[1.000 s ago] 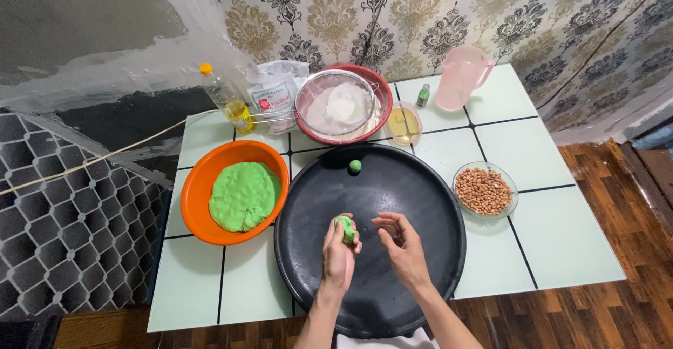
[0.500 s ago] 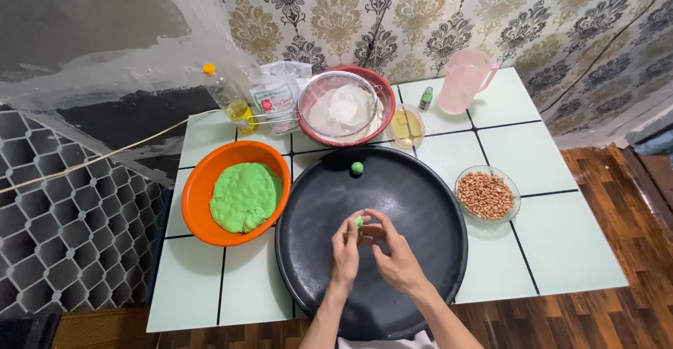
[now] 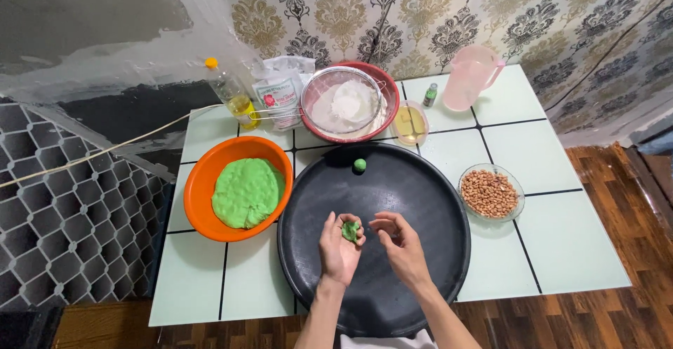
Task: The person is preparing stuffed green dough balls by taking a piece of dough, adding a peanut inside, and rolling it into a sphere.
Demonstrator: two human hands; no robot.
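My left hand (image 3: pixel 338 249) cups a small piece of green dough (image 3: pixel 350 232) in its palm, over the big round black tray (image 3: pixel 434 202). My right hand (image 3: pixel 400 241) hovers just to the right of it, fingers curled with the fingertips close to the dough and nothing in them. A small green dough ball (image 3: pixel 359 164) lies on the tray's far edge. An orange bowl (image 3: pixel 203 180) with a mass of green dough (image 3: pixel 245 192) stands left of the tray.
A glass bowl of peanuts (image 3: pixel 490 192) sits right of the tray. At the back stand a red bowl with a sieve of flour (image 3: pixel 345 103), an oil bottle (image 3: pixel 230 92), a flour bag (image 3: pixel 280 91), a small glass dish (image 3: pixel 410 123), a little green bottle (image 3: pixel 430 94) and a pink jug (image 3: pixel 470 77).
My hands came together over the tray; the dough piece now lies flattened in my left palm and my right hand has drawn slightly away from it.
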